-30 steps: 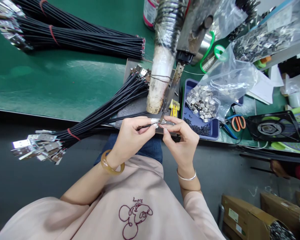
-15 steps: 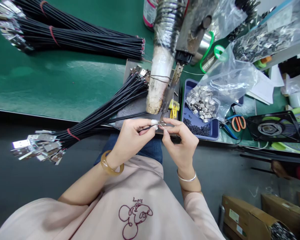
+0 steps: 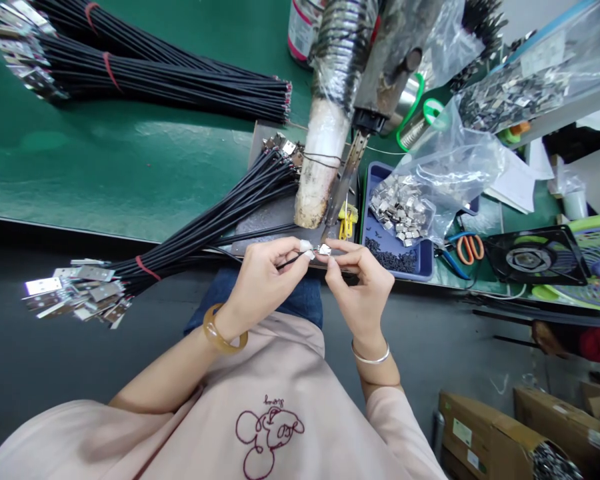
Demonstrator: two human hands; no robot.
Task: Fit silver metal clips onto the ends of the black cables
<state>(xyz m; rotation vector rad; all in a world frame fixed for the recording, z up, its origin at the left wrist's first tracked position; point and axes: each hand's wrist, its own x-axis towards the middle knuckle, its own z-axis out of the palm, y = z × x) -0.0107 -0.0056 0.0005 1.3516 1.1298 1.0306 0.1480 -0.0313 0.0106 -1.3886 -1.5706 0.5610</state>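
My left hand (image 3: 267, 272), with white wraps on its fingertips, is closed in a pinch around a black cable (image 3: 287, 263). The cable's stripped end points toward my right hand (image 3: 361, 280). Between the thumb and finger of that hand sits a small shiny metal connector shell (image 3: 325, 250), right by the cable end; whether the two touch is too small to tell. Just above my fingertips hangs a soldering iron (image 3: 347, 167), pointing down. To its left is a stained white fume pipe (image 3: 320, 140).
A bound cable bundle (image 3: 210, 207) lies across the table edge at left; more bundles (image 3: 180, 83) lie behind. At right, a blue tray (image 3: 425, 267) holds metal shells and small black parts, near pliers (image 3: 470, 249), a fan (image 3: 535, 257) and a solder spool (image 3: 415, 130).
My right fingers have turned the small metal connector shell, so its bright face now shows beside the cable end. My left hand stays nearly still. The view has shifted slightly.
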